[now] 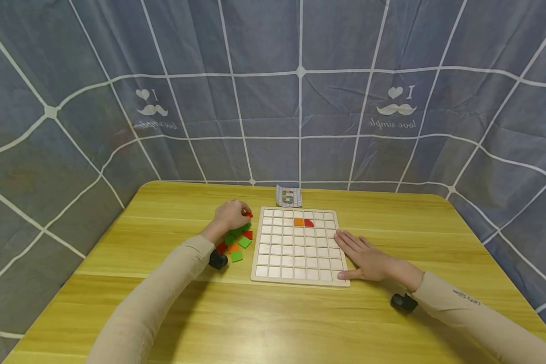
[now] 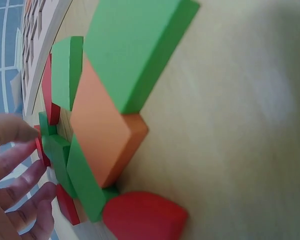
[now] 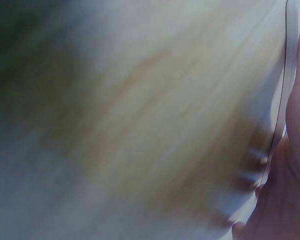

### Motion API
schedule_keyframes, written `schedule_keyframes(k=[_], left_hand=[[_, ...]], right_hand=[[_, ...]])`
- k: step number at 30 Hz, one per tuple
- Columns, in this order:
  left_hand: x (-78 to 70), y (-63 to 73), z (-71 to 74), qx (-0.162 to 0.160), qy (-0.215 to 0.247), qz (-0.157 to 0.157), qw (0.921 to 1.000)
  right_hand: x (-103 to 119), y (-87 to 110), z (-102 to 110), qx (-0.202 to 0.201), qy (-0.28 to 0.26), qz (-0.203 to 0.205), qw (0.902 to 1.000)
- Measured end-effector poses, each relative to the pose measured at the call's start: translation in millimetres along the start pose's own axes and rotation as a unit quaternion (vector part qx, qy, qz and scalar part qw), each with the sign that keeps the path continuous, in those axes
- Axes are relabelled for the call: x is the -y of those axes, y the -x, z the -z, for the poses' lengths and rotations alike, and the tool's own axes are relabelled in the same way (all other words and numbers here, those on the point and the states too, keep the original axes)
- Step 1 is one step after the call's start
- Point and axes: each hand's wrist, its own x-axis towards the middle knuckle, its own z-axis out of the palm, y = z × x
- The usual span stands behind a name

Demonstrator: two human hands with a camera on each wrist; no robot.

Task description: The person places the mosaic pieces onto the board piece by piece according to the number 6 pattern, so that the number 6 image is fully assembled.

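Note:
In the head view my left hand (image 1: 231, 215) is over the pile of coloured tiles left of the board. Its thumb and fingers pinch a red tile (image 1: 248, 215), whose full shape is hidden. Green tiles (image 2: 135, 50), an orange tile (image 2: 102, 127) and red tiles lie close by in the left wrist view. My right hand (image 1: 366, 257), fingers spread, rests at the right edge of the pale gridded board (image 1: 275, 251). An orange square (image 1: 299, 222) and a red quarter-round tile (image 1: 308, 223) sit side by side in cells of its upper part.
A small printed card (image 1: 288, 196) with a coloured pattern stands behind the board. The yellow wooden table (image 1: 273, 323) ends at a grey checked curtain (image 1: 273, 101). A black wrist camera (image 1: 218, 259) is beside the tiles.

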Motion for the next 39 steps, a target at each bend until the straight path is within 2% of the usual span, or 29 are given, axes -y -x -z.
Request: schedule_keyframes(k=[9,15,19,31,34,39], left_hand=[[-6.3,0.2,-2.2,-0.026,0.000,0.017,0.9995],[-5.5,-0.2,-3.0,-0.029,0.008,0.008,0.9995],[-4.1,-0.1,-2.6,-0.031,0.013,-0.002,0.9994],[1.0,-0.7,-2.9,-0.023,0.020,-0.023,0.9993],[2.0,-0.3,-2.2,-0.022,0.016,-0.013,0.9996],[2.8,1.5,-1.9,-0.026,0.012,0.023,0.9993]], right_hand=[[-9,-1.2,-9,-0.038,-0.010,0.029,0.9988],[-18,-5.5,-16,-0.024,0.009,0.005,0.9997],[-18,-6.0,-15,-0.010,0.002,-0.006,0.9999],[-16,-5.1,-13,-0.006,-0.001,-0.008,1.0000],[-15,-4.5,-12,-0.008,0.002,-0.006,0.9999],[-9,-2.9,-7,-0.009,0.003,0.005,0.9999]])
